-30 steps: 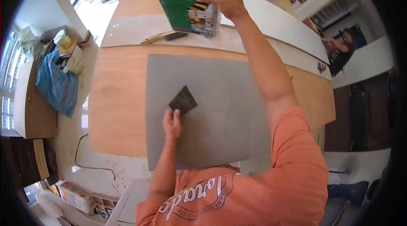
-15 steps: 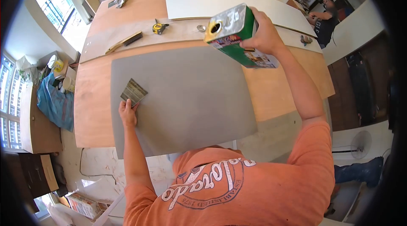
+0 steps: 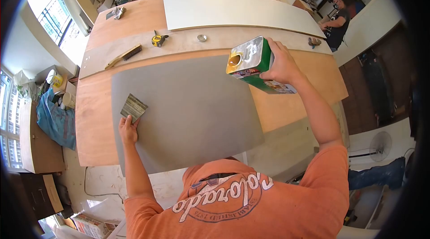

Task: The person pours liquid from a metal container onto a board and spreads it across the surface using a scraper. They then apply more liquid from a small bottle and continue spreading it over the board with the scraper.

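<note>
Tin (image 3: 256,69) tilted in right hand (image 3: 282,63), amber liquid (image 3: 234,60) at opening (image 3: 240,55)

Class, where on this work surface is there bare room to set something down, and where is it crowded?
Bare: the grey sheet, between the scraper in the left hand and the can in the right hand; also the white panel, bordered nearer by the pale strip.
Crowded: that strip's left half, with brush, tape measure and round cap.
</note>
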`<state>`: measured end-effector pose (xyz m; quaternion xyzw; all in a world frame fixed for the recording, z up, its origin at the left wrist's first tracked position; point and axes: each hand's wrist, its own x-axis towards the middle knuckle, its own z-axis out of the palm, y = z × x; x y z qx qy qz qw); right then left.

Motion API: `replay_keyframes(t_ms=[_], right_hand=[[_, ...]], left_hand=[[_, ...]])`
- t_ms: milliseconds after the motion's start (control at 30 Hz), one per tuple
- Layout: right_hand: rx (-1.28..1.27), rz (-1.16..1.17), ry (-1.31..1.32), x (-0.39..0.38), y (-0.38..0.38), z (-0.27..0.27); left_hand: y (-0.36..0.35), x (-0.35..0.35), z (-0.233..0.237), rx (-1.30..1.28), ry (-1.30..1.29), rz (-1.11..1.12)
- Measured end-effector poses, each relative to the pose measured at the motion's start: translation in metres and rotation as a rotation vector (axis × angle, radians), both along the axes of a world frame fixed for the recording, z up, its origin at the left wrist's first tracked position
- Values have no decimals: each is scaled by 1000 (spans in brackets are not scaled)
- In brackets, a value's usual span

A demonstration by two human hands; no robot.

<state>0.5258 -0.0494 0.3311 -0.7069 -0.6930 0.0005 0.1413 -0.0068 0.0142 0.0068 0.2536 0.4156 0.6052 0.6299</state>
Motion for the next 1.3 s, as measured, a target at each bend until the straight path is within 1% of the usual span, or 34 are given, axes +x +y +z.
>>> replay_keyframes(t_ms=[167,333,467,567,600,700,800,900,967,1033,1067,1167,1200,1300], right_hand=[[-4,6,-8,-9,-2,10],[-3,19,-25,-13,-1,11],[-24,5,-18,-16,-3,17],[-11,17,21,-10,-2,14],[-11,24,42,-7,-4,13],[17,64,129,3,-3,8],[55,122,282,22,-5,-6],[85,171,457,45,-1,-30],[83,197,617,54,0,-45],[79,205,693,55,-3,-47],[75,203,751,55,-4,-48],[88,188,892,67,-12,-52],[101,181,937,73,-14,-54],[132,218,919,85,-16,-58]], left_hand=[[0,1,6,-5,-25,-53],[-5,8,28,36,-77,-73],[-11,33,44,35,-111,-100],[-15,72,85,-7,-81,-144],[-14,82,86,-44,-64,-147],[-9,121,119,-19,5,-231],[9,164,145,239,243,-259],[30,205,194,467,693,-343],[29,235,248,914,971,-362],[31,265,270,1036,994,-456],[31,273,273,1094,1001,-508],[31,278,260,1370,1145,-513],[30,277,260,1344,1166,-533],[22,269,252,1276,1234,-596]])
